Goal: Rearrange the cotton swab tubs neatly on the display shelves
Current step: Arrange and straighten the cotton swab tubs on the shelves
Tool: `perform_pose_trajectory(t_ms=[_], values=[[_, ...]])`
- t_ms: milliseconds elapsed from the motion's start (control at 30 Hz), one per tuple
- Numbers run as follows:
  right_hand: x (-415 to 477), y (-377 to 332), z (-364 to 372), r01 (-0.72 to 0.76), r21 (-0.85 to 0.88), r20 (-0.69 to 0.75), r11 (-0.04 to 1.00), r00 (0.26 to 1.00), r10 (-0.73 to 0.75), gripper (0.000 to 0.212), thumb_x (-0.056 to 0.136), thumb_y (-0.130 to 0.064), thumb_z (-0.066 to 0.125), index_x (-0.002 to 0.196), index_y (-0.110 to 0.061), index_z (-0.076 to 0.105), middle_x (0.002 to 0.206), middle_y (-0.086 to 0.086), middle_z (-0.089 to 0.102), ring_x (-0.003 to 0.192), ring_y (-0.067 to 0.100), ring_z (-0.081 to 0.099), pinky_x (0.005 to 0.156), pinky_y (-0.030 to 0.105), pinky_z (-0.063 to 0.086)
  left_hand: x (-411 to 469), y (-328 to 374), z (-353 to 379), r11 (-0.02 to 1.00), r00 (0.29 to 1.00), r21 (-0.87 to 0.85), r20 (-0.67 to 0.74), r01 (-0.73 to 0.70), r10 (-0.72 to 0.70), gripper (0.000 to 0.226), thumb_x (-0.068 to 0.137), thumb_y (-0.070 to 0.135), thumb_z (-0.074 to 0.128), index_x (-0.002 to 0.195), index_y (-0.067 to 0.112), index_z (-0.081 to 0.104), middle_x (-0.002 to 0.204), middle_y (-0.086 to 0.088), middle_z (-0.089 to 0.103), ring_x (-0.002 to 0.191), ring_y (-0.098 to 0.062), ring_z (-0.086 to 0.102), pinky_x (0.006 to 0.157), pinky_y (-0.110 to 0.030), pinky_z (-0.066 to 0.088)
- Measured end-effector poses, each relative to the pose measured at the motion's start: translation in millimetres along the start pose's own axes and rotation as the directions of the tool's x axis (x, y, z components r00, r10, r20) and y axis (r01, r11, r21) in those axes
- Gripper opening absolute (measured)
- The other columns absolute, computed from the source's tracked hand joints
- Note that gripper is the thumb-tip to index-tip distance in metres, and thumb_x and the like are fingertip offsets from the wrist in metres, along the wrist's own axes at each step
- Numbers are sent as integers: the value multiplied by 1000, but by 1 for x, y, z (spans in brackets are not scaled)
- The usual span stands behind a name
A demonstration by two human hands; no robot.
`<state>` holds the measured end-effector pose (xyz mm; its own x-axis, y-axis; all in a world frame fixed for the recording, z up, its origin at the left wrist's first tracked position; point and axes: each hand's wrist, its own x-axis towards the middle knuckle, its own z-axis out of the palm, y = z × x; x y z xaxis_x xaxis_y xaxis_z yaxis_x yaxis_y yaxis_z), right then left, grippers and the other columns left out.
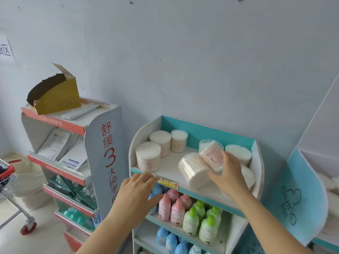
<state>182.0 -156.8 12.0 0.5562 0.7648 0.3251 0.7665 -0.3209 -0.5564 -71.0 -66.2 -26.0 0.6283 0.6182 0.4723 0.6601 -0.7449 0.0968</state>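
Note:
Clear tubs of white cotton swabs stand on the top shelf (170, 167) of a teal and white display stand. Three upright tubs (148, 156) are grouped at the left back, and two more (238, 154) stand at the right back. A large tub (192, 171) lies on its side at the front. My right hand (227, 173) grips a smaller tilted tub (211, 155) above the lying one. My left hand (139, 191) hovers with fingers apart at the shelf's front edge, holding nothing.
Pink, green and blue bottles (190, 215) fill the lower shelves. A grey and red stand (102, 143) with a gold box (55, 96) on top is at the left. A shopping cart (11, 189) sits far left. Another teal stand (304, 198) is on the right.

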Motion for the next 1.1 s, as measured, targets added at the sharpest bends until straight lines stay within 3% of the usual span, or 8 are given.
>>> perform_pose_trajectory(t_ms=[100, 233, 433, 600, 800, 900, 967, 1100], values=[[19, -1, 8, -24, -7, -59, 1000, 998, 24, 88, 76, -57, 68, 142, -15, 28, 139, 5, 39, 128, 23, 37, 105, 40, 39, 15, -10, 11, 999, 1000, -35, 7, -11, 11, 46, 66, 60, 65, 103, 34, 65, 95, 18, 65, 83, -8, 65, 65, -28, 53], [44, 7, 13, -89, -57, -22, 994, 996, 88, 103, 69, -60, 71, 146, -15, 20, 142, 7, 38, 131, 25, 35, 106, 36, 33, 39, -13, 21, 998, 1000, -59, 1, -15, 15, 50, 64, 57, 73, 107, 33, 65, 96, 18, 64, 83, -6, 64, 65, -27, 53], [70, 17, 12, -157, -97, 78, 983, 983, 165, 104, 56, -50, 81, 142, -30, 25, 127, -1, 51, 117, 22, 48, 94, 37, 45, 83, -10, 21, 984, 996, -180, 91, -6, 23, 63, 77, 67, 35, 128, 33, 52, 121, 16, 56, 110, -9, 53, 90, -29, 44], [86, -7, 7, 7, 123, -3, 992, 1000, -7, 104, 57, -25, 80, 145, -31, 24, 131, -4, 45, 121, 17, 43, 95, 28, 36, 125, -4, 12, 929, 992, -371, 107, -21, 66, 75, 80, 58, 58, 139, 51, 12, 136, 28, 27, 122, 7, 25, 98, -12, 22], [97, -35, 0, 62, 414, 110, 908, 987, -118, 100, 55, -28, 87, 135, -48, 31, 117, -20, 45, 104, 2, 52, 87, 22, 45, 166, -4, 15, 875, 984, -456, -4, -163, 181, 115, 62, 52, 78, 128, 67, -14, 134, 46, -11, 120, 25, 0, 98, -3, 8], [99, -43, 3, -1, 478, 124, 878, 990, -67, 93, 43, -38, 83, 124, -52, 39, 117, -23, 48, 102, -1, 53, 84, 19, 45, 179, -12, 21, 832, 966, -498, -51, -244, 253, 110, 60, 57, 77, 130, 67, -7, 136, 46, 3, 124, 24, 7, 100, 2, 9], [99, -51, 8, -36, 486, 126, 873, 992, -30, 89, 43, -38, 81, 121, -51, 41, 117, -25, 49, 98, -6, 54, 79, 14, 42, 184, -18, 27, 795, 952, -549, -7, -260, 307, 96, 61, 62, 72, 130, 65, 6, 132, 40, 26, 122, 18, 25, 103, -6, 22], [100, -66, 21, -124, 533, 87, 837, 992, 91, 91, 38, -45, 82, 121, -52, 45, 117, -24, 55, 105, 1, 56, 90, 26, 48, 190, -29, 38, 693, 947, -694, 51, -195, 317, 87, 63, 60, 70, 138, 36, 32, 122, 22, 51, 112, 4, 48, 95, -16, 39]])
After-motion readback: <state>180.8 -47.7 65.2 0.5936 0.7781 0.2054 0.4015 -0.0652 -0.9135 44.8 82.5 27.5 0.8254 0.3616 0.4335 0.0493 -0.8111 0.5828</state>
